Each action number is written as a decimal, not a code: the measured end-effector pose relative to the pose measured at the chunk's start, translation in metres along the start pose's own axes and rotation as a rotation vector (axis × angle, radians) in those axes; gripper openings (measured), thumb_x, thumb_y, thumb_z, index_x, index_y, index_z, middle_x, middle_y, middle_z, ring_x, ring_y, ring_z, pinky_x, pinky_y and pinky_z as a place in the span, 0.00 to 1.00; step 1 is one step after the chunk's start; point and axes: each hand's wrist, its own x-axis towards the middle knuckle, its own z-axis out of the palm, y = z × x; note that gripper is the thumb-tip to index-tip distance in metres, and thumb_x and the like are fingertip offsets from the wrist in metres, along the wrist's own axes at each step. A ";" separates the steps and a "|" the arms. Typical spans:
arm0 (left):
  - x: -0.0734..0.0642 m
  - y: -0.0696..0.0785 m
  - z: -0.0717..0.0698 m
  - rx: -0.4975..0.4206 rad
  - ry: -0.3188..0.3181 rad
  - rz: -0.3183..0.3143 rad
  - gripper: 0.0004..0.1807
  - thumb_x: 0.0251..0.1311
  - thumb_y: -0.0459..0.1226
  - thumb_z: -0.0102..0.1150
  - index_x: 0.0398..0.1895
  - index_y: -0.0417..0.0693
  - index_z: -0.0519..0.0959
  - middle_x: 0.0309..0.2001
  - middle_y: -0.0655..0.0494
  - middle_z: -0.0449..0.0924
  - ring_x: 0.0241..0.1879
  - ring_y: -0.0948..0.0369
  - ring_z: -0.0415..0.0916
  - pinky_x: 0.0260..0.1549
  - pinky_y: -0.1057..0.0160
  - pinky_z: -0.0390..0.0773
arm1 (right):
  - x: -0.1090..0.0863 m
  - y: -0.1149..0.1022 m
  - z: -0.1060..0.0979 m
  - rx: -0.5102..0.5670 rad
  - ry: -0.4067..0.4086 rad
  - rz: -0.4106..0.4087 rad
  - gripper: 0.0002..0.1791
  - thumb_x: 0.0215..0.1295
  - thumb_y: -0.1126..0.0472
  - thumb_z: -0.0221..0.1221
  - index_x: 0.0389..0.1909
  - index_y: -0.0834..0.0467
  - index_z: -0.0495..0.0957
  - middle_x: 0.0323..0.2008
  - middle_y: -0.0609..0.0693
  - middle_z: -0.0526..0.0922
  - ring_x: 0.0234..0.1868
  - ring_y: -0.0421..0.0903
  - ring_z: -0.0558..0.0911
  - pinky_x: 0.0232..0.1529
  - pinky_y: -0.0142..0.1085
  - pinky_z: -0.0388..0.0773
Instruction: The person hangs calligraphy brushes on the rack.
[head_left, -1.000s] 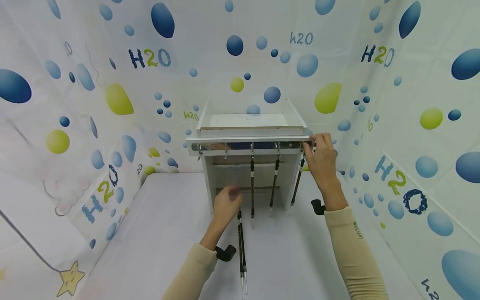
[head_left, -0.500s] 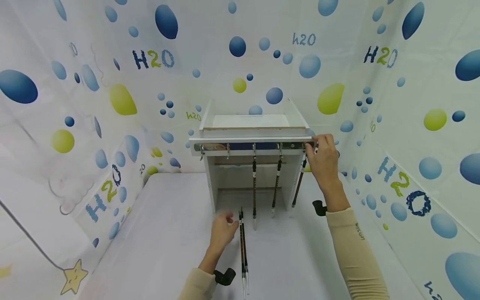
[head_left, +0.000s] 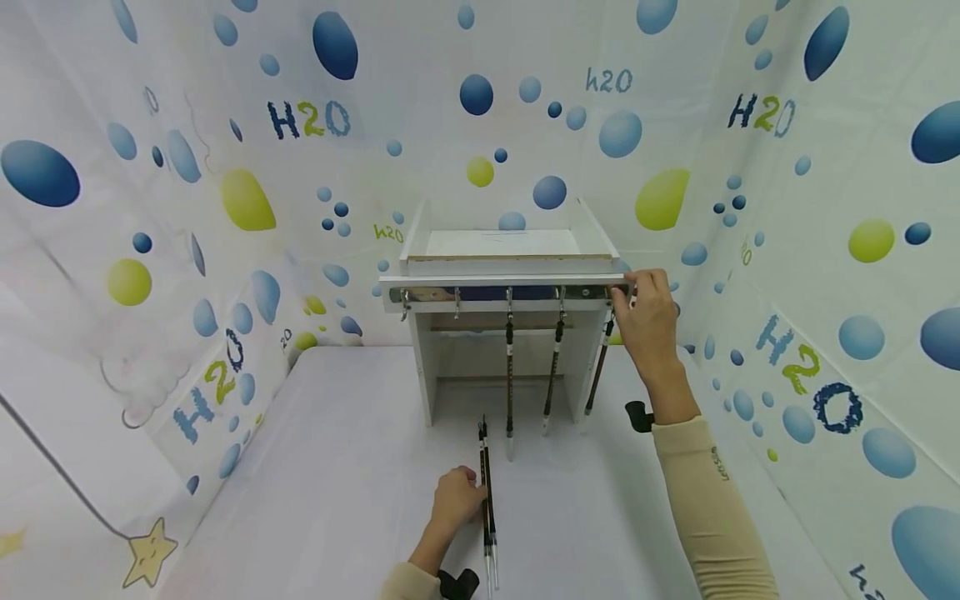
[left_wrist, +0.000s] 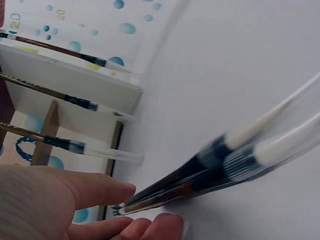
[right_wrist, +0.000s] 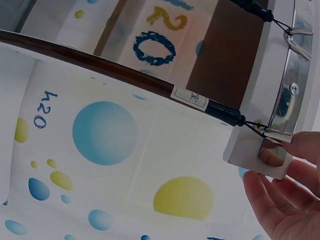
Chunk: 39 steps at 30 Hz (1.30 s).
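Nearest, two brushes were laid side by side on the white table, their clear caps pointed toward the person. They were touched by the left hand, which was lowered beside them. Its fingers were held loosely around the brush ends, but a firm pinch could not be told from the pictures.

Farther back, a white rack was stood on the table. Three brushes were hung by loops from the hooks on its metal rail. Two hooks on the left were left bare. So three brushes were judged done, and two were judged left to hang.

The right end of the rail was held by the right hand, its fingertips pressed on the metal by the last loop. The shelf on top of the rack looked bare.
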 end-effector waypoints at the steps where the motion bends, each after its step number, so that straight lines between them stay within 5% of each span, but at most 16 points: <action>1: -0.001 -0.001 0.002 -0.002 0.001 0.000 0.15 0.54 0.32 0.63 0.40 0.27 0.80 0.27 0.47 0.81 0.23 0.59 0.75 0.20 0.63 0.75 | 0.000 0.000 0.000 0.000 -0.001 0.001 0.16 0.69 0.65 0.60 0.52 0.72 0.76 0.51 0.67 0.74 0.50 0.63 0.81 0.50 0.52 0.83; 18: -0.001 0.001 0.017 0.056 0.074 0.024 0.11 0.49 0.27 0.63 0.36 0.29 0.82 0.31 0.41 0.84 0.24 0.58 0.76 0.21 0.61 0.78 | 0.000 -0.001 -0.001 -0.004 0.004 0.003 0.17 0.68 0.65 0.61 0.52 0.72 0.76 0.52 0.67 0.74 0.50 0.62 0.82 0.50 0.52 0.83; 27: -0.002 0.002 0.020 0.042 0.084 -0.008 0.10 0.50 0.28 0.64 0.35 0.29 0.81 0.24 0.49 0.80 0.22 0.60 0.73 0.19 0.63 0.74 | 0.000 0.001 0.000 0.012 0.016 -0.016 0.16 0.68 0.67 0.61 0.51 0.73 0.76 0.50 0.67 0.74 0.49 0.64 0.82 0.49 0.53 0.83; 39: -0.005 0.006 0.021 0.018 0.088 -0.031 0.12 0.50 0.28 0.63 0.38 0.28 0.81 0.27 0.44 0.83 0.24 0.57 0.77 0.21 0.61 0.77 | 0.001 0.001 0.002 0.000 0.012 -0.010 0.16 0.68 0.67 0.61 0.52 0.72 0.75 0.51 0.67 0.74 0.50 0.64 0.82 0.50 0.52 0.83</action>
